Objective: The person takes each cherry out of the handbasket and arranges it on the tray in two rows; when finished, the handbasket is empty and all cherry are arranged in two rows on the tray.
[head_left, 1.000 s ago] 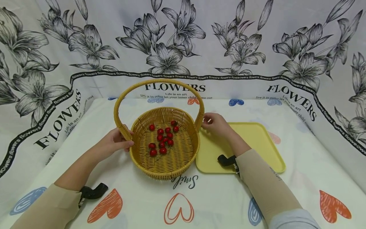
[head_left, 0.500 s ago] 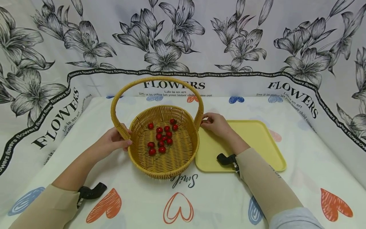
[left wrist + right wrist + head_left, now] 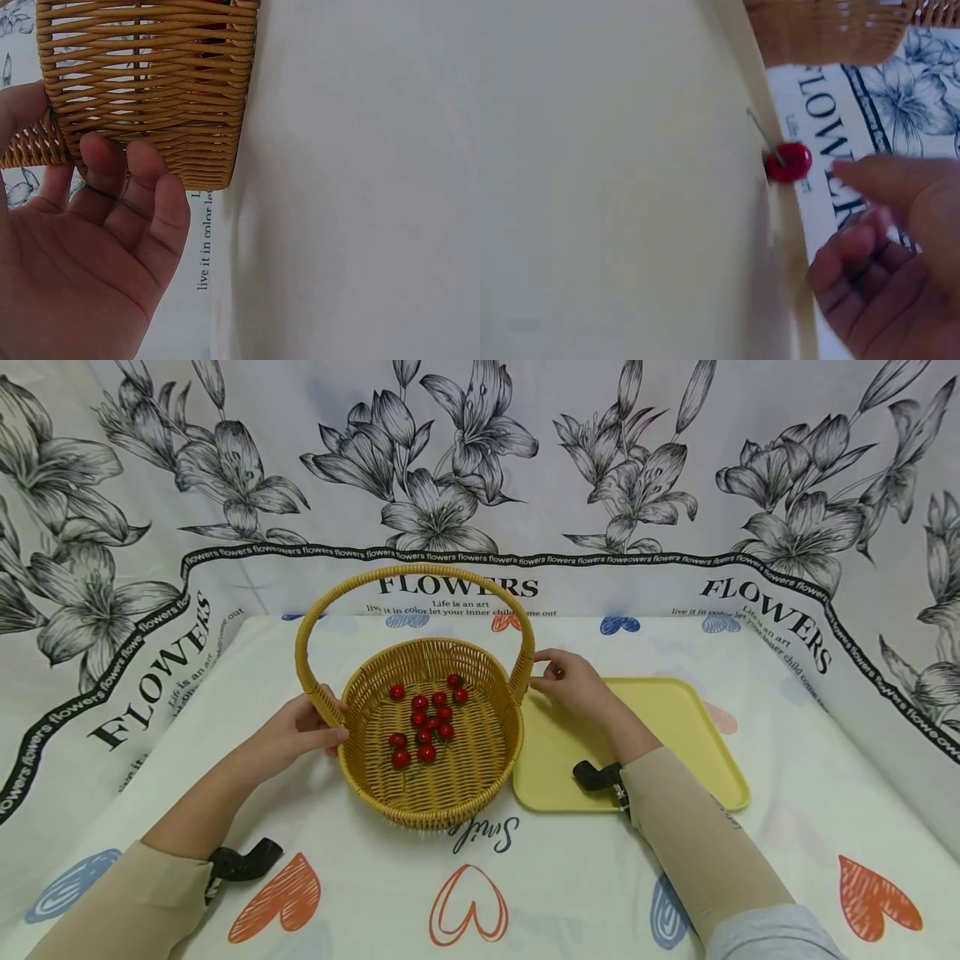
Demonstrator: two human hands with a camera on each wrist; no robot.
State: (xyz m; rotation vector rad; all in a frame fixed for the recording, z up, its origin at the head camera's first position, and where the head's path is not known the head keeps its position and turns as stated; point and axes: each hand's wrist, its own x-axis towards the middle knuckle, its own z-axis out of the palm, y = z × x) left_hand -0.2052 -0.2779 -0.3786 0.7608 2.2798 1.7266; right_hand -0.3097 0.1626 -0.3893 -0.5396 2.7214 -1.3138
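Note:
A yellow wicker basket (image 3: 480, 781) with a tall arched handle stands mid-table, with several red cherries (image 3: 418, 718) scattered over its floor. My left hand (image 3: 292, 735) grips its left side where the handle joins the rim. In the left wrist view, the bent fingers (image 3: 171, 206) lie against the wicker. At the basket's other side, my right hand (image 3: 573, 687) is over the back left corner of a yellow tray (image 3: 667, 735). One stemmed cherry (image 3: 793, 163) sits at the tray's edge in the right wrist view, with thumb and loosely bent fingers a little apart from it.
The tray lies right beside the basket. A white cloth (image 3: 375, 893) printed with hearts covers the table, and a flower-printed curtain (image 3: 525, 510) rises behind it. Black wrist mounts (image 3: 243, 862) project from both sleeves.
My right hand has shifted very slightly at the tray's corner. The left hand keeps its hold, and the basket and its cherries stay put; the head view sways a little.

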